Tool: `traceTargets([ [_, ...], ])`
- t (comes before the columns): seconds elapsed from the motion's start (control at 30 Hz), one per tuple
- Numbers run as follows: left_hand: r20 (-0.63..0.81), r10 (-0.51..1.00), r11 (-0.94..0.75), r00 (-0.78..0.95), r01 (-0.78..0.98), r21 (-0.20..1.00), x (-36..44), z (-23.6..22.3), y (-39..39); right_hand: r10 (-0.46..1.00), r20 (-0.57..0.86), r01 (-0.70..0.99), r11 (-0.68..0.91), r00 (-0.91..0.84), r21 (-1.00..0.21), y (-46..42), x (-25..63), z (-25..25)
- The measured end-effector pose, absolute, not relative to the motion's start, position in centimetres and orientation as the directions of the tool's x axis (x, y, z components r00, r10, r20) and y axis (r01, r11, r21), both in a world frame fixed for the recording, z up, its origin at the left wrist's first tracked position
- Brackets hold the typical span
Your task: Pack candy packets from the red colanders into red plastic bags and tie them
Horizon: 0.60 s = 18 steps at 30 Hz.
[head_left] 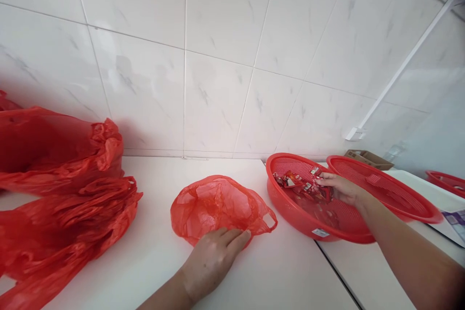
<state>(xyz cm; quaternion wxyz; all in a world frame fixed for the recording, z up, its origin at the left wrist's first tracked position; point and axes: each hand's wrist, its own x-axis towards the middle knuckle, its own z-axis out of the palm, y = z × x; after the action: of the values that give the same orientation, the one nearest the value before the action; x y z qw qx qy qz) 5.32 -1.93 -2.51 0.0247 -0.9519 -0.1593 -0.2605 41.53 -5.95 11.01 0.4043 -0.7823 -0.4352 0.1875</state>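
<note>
In the head view a thin red plastic bag sits on the white table with its mouth spread open. My left hand is closed over the bag's near rim, fingers pointing toward its inside. On the right, a round red plastic basket with perforated walls holds several small red wrapped packets. My right hand reaches over the basket's right side, its fingertips pinching some of these packets. How many it grips is hard to tell.
Crumpled red plastic bags are heaped at the left. Another red basket stands behind my right arm, with a cardboard box farther back. A tiled wall rises behind the white table.
</note>
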Motion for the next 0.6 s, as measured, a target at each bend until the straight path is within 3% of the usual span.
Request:
traceTargets([
  [0.13, 0.509, 0.262, -0.955, 0.82, 0.297, 0.015, 5.4, -2.4, -2.1, 0.93, -0.075, 0.278, -0.184, 0.361, -0.943, -5.3, 41.2, 12.0],
  [0.27, 0.467, 0.289, -0.952, 0.836, 0.304, 0.045, 5.4, -1.9, -2.3, 0.963, -0.047, 0.262, -0.119, 0.266, -0.958, -3.4, 38.8, 13.1],
  [0.5, 0.485, 0.266, -0.956, 0.833, 0.291, 0.025, 5.5, -1.5, -2.5, 0.987, -0.117, 0.256, -0.086, -0.111, -0.963, -1.4, 27.9, 12.7],
  [0.6, 0.512, 0.249, -0.961, 0.822, 0.277, 0.023, 5.6, -1.7, -2.6, 0.96, -0.153, 0.327, -0.071, -0.234, -0.942, -0.7, 23.8, 11.0],
])
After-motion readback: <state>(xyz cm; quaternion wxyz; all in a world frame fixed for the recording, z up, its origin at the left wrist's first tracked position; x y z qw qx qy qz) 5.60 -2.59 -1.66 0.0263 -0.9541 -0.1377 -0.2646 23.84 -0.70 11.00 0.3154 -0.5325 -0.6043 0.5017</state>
